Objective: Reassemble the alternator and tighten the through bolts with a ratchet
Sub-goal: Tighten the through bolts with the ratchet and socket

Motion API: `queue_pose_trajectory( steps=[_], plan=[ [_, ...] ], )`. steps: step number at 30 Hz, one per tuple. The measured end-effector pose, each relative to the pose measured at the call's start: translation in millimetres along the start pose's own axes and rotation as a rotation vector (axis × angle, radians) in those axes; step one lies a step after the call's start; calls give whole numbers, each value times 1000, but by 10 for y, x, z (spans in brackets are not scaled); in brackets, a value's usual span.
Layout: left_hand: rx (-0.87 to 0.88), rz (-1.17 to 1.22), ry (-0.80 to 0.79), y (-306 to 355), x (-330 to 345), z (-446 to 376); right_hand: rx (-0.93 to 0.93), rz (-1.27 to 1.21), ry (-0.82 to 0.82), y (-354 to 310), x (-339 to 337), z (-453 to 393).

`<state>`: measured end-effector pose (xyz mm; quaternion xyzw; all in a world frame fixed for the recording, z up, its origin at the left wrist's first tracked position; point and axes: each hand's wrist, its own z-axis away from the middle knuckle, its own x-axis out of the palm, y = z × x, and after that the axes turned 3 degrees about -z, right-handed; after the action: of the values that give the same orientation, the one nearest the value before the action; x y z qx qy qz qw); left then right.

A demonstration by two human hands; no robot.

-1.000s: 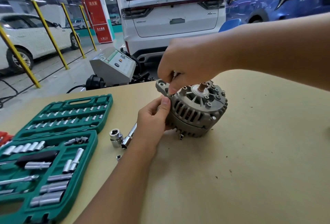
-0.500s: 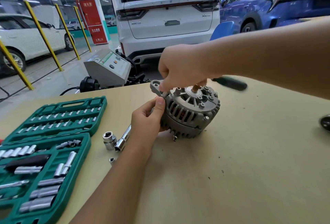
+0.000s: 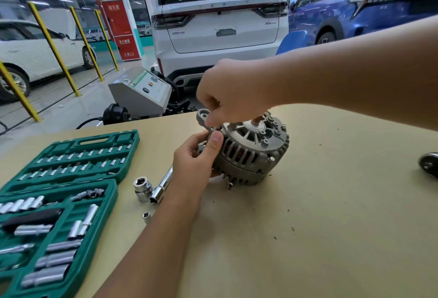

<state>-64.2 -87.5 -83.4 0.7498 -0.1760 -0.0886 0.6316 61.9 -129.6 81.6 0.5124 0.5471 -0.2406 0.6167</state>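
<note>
Unmoved since earlier, both hands (image 3: 227,93) grip the alternator (image 3: 248,153); its markings seem unreadable.

Two bare forearms, no sleeves, gloves, watch or rings visible. Left hand (image 3: 194,157) enters from bottom centre, right hand (image 3: 233,92) from right edge. Short, unpainted thumbnail on left.

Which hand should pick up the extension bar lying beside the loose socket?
Left, probably. The left hand grips the alternator on the side nearest the extension bar, which lies just beside its wrist next to the loose socket. The right hand is over the alternator's top, fingers at the mounting ear.
</note>
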Motion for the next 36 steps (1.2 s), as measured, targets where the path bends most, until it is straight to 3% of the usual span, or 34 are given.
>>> queue_pose_trajectory(
  steps=[4, 8, 9, 11, 13, 15, 17, 20, 24, 26, 30, 36],
  plan=[
    [-6, -8, 2, 11, 5, 6, -51, -64, -40, 0, -22, 42],
    [-2, -13, 14, 3, -1, 10, 567, -823, -161, -82, 21, -48],
    [-3, -13, 16, 1, -6, 8, 592, -863, -193, -110, 18, -46],
    [-15, -13, 23, -8, -5, 1, 373, -459, -204, -126, 7, -26],
    [-35, 1, 44, 2, 7, 0, 98, -66, -77, -188, -73, 33],
    [-51, -2, 76, 12, 23, -4, -109, 174, -53, -183, -109, 101],
    [-60, -7, 84, 18, 31, 1, -37, 120, -59, -223, -109, 118],
    [-61, -27, 115, 14, 35, -3, 290, -165, -120, -272, -51, 41],
    [-86, -22, 164, 4, 52, -19, 297, -211, -148, -425, -63, 9],
    [-120, -8, 168, 7, 44, -27, 222, -85, -104, -463, -21, 37],
    [-132, 31, 158, 31, -2, -59, 172, -199, 43, -331, 35, 109],
    [-197, 89, 132, 103, -80, -128, 431, -432, 295, -46, 11, 515]
  ],
)
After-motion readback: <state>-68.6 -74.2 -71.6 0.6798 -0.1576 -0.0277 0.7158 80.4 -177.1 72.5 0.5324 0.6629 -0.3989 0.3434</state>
